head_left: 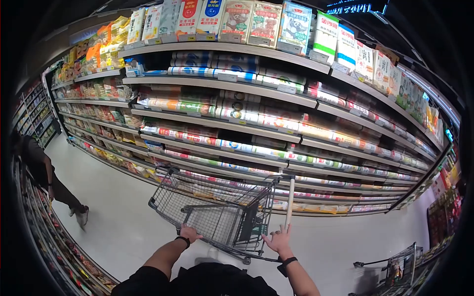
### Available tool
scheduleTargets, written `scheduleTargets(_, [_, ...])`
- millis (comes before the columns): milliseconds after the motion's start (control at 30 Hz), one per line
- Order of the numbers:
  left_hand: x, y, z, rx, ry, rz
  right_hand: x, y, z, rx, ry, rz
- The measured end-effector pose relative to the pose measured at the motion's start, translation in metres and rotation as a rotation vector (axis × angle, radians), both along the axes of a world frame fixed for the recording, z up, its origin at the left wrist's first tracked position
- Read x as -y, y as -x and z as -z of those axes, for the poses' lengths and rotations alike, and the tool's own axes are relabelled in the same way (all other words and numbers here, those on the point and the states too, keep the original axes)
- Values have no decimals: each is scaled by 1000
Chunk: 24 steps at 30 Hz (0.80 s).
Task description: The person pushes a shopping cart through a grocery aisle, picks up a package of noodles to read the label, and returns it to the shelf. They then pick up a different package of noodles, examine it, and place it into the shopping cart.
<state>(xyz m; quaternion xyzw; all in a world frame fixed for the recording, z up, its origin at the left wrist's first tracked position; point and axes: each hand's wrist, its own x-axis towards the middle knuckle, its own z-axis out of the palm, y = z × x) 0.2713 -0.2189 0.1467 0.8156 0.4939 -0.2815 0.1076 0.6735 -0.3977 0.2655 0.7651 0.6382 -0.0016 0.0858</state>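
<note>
A dark wire shopping cart (212,212) stands sideways in front of me, its basket showing only bare mesh. My left hand (189,233) is closed over the basket's near side rim. At the near end of the cart's pale push handle (291,200) is my right hand (278,240), fingers spread, with the fingertips right at the bar. Dark bands circle both wrists.
Long shelves (227,81) of packaged noodles, in rolls and upright packs, run along the far side of the aisle. A person (54,182) walks at the left beside another shelf. At the lower right stands a second cart (395,271).
</note>
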Motion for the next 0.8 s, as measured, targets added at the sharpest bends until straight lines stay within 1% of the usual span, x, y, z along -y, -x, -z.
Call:
scheduleTargets(33, [-4, 0, 5, -64, 135, 21, 9, -4, 4, -59, -82, -9])
scheduleTargets(67, [0, 4, 11, -54, 117, 51, 17, -6, 8, -121, -162, -16])
scheduleTargets(100, [9, 7, 13, -44, 102, 82, 22, -7, 2, -181, -84, 12])
scheduleTargets(167, [20, 16, 29, 31, 78, 102, 35, -9, 14, -134, -140, 12])
scheduleTargets(200, [28, 22, 28, 110, 83, 96, 39, -8, 20, -111, -170, 13])
scheduleTargets(267, [48, 31, 13, 265, 93, 85, 41, -5, 29, -190, -161, -7])
scheduleTargets(300, [51, 30, 0, 268, 181, 78, 45, -2, 35, -229, -151, -15])
scheduleTargets(333, [57, 29, 0, 230, 243, 75, 48, 1, 42, -266, -144, -23])
scheduleTargets(367, [59, 27, -1, 194, 300, 72, 46, 9, 64, -383, -133, 23])
scheduleTargets(400, [58, 27, -3, 159, 353, 70, 49, 17, 67, -615, -145, 168])
scheduleTargets(467, [69, 36, 18, 278, 328, 48, 47, 31, 64, -1070, -167, 450])
scheduleTargets(567, [84, 38, 12, 332, 308, 63, 42, 27, 122, -831, -319, 537])
scheduleTargets(667, [90, 42, 13, 369, 329, 36, 34, 22, 91, -1290, -104, 776])
scheduleTargets(700, [88, 44, 13, 367, 353, 26, 25, 7, 105, -1230, -31, 708])
scheduleTargets(800, [86, 57, 24, 473, 265, -20, 3, -14, 114, -1434, 11, 641])
